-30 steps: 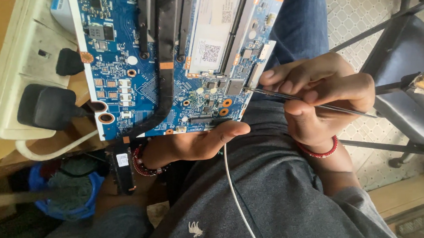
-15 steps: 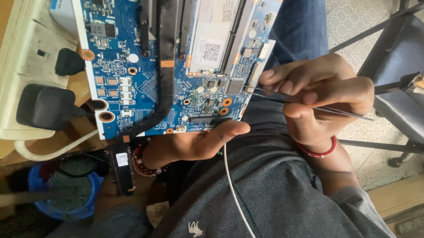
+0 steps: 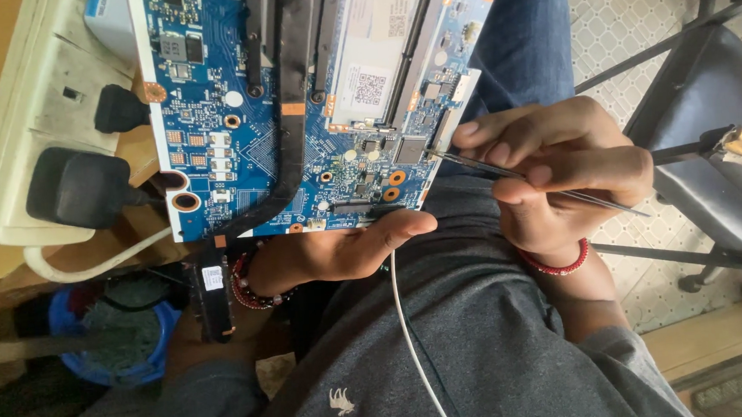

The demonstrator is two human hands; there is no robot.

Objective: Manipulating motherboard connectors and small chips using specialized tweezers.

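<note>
A blue circuit board with a black heat pipe and a silver shield fills the top middle of the head view. My left hand grips its lower edge, thumb along the bottom rim; beaded bracelets circle that wrist. My right hand pinches thin metal tweezers, whose tips touch the board's right edge near a small chip. A red thread band sits on the right wrist.
A white power strip with two black plugs lies at left on a wooden surface. A thin white cable runs down over my grey shirt. A blue container is at lower left. A dark chair frame stands at right.
The tweezers' tips have shifted slightly along the board's right edge. The board and my left hand have stayed in place.
</note>
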